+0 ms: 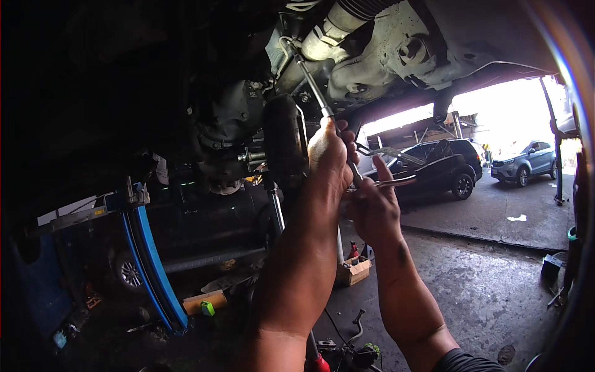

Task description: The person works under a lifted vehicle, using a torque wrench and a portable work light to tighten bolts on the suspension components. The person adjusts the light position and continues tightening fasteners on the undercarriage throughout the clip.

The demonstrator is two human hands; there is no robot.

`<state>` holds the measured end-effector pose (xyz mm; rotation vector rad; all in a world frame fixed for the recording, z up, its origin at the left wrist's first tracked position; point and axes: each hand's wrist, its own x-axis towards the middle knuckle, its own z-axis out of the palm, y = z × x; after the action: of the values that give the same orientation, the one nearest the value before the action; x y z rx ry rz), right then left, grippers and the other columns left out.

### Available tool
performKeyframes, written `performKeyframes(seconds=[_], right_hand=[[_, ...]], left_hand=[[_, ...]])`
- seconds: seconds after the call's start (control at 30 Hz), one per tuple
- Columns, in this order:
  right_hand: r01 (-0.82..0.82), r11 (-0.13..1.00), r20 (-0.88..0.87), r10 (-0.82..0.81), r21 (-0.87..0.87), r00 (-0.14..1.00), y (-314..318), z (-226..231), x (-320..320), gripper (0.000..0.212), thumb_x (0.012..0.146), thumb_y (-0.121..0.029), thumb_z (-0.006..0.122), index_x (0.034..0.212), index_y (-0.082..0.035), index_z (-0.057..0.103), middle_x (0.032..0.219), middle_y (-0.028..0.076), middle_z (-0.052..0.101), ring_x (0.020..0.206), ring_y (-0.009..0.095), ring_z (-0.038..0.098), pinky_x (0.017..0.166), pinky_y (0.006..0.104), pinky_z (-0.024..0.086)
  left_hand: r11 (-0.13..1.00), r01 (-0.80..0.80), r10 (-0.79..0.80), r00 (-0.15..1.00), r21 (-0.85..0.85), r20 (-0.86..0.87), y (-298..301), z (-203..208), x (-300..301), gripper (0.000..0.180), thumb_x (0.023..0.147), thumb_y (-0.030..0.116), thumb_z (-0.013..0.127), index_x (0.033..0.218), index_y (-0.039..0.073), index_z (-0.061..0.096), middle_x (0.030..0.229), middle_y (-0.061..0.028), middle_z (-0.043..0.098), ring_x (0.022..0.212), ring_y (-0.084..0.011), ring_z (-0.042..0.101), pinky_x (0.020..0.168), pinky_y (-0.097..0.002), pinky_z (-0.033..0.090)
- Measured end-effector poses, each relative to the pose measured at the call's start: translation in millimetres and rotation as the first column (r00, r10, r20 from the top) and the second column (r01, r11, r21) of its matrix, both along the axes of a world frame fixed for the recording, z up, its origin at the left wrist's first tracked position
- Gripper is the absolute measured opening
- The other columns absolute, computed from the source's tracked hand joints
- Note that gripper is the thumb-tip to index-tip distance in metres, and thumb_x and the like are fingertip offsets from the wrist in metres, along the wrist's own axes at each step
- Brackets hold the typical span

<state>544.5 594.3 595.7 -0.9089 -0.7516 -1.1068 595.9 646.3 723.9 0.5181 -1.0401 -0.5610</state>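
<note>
Bare steel, long and thin: socket extension bar point(310, 77) slanted up from left hand point(331, 158) into grimy underside of raised car point(396, 49). Left hand clamped in a fist round lower end of bar, near its handle, thumb side up. Upper tip of bar lost among ribbed rubber boot point(347, 15) and pale, corroded metal plate; exact seat not discernible.

Right hand point(372, 208) just below and right of left, touching it, fingers curled shut on slim bright metal tool point(396, 181) pointing rightward. A second curved metal piece point(387, 150) seen above it; whether held or part of the same tool, cannot tell. Forearms entered from lower edge; dark sleeve cuff point(465, 363) at right wrist.

Dark cylindrical part point(284, 139), matte black, hung left of the hands, with short bolt stubs point(251, 158) beside it.

Blue painted lift arm point(149, 260), smooth and curved, at left, reaching down to oily floor. Concrete floor point(483, 291) rough, stained, wet-looking in patches.

Open brown cardboard box point(353, 270) on floor behind forearms, small red object point(353, 250) standing at it. Orange-tan rectangular carton point(204, 302) lying flat near lift base, small bright green item point(207, 308) against it. Print too small to make out. Loose tools and cable point(353, 328) on floor between the arms.

Beyond, in glare: black car point(434, 167) and blue-grey car point(524, 161), parked well apart on pavement.
</note>
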Motion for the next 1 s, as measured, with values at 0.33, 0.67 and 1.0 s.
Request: performKeyframes(seconds=[0.33, 0.67, 1.0], right_hand=[[-0.203, 0.977, 0.003, 0.203, 0.068, 0.979, 3, 7, -4, 0.053, 0.095, -0.007, 0.051, 0.146, -0.010, 0.037, 0.151, 0.025, 0.026, 0.133, 0.035, 0.039, 0.086, 0.0361, 0.054], [0.180, 0.983, 0.035, -0.179, -0.045, 0.983, 11, 8, 1, 0.063, 0.093, -0.008, 0.055, 0.149, -0.006, 0.027, 0.144, 0.021, 0.035, 0.128, 0.032, 0.045, 0.104, 0.0419, 0.043], [-0.352, 0.935, 0.148, 0.341, 0.054, 0.928, 22, 19, -12, 0.051, 0.104, -0.026, 0.041, 0.149, -0.013, 0.022, 0.146, 0.022, 0.034, 0.114, 0.031, 0.056, 0.091, 0.0440, 0.051]], left_hand=[[0.961, -0.211, 0.202, 0.977, -0.180, -0.069, -1, -6, -5, 0.025, 0.097, 0.026, 0.060, 0.083, 0.007, 0.051, 0.069, -0.0041, 0.051, 0.053, -0.0141, 0.047, 0.045, -0.0287, 0.039], [0.998, -0.028, 0.025, 0.999, -0.063, -0.041, -3, -5, 7, 0.040, 0.101, 0.045, 0.044, 0.101, 0.006, 0.054, 0.067, -0.0028, 0.052, 0.050, -0.0127, 0.041, 0.046, -0.0292, 0.036], [0.951, -0.281, 0.290, 0.955, -0.125, 0.061, -4, -1, 2, 0.042, 0.101, 0.047, 0.043, 0.096, 0.006, 0.054, 0.065, -0.0006, 0.041, 0.050, -0.0128, 0.039, 0.045, -0.0279, 0.036]])
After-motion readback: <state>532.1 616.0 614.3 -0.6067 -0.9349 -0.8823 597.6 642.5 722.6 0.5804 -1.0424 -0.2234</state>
